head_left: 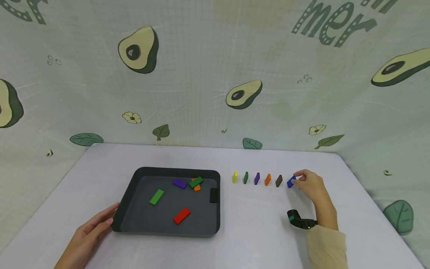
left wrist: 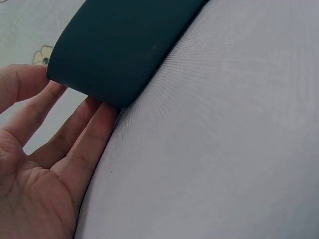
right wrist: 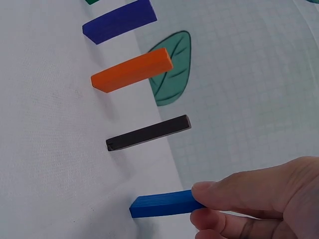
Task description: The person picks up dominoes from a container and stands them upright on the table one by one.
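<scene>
My right hand (head_left: 310,184) pinches a blue domino-like block (right wrist: 164,204) between thumb and fingers, its lower end close over the white table. That block is at the right end of a row of upright blocks, beside a dark brown one (right wrist: 149,133). Further left in the row stand an orange block (right wrist: 132,69), a purple one (right wrist: 119,21), a green one (head_left: 246,178) and a yellow one (head_left: 234,176). My left hand (head_left: 88,235), fingers nearly straight, touches the near left corner of a dark grey tray (head_left: 134,224), with fingertips low on its outer wall.
Inside the tray lie a red block (head_left: 181,215), a light green one (head_left: 156,197), a purple one (head_left: 180,183), a black one (head_left: 213,195) and a dark green one (head_left: 196,182) across an orange one (head_left: 197,188). An avocado-print cloth (head_left: 195,123) hangs behind the table.
</scene>
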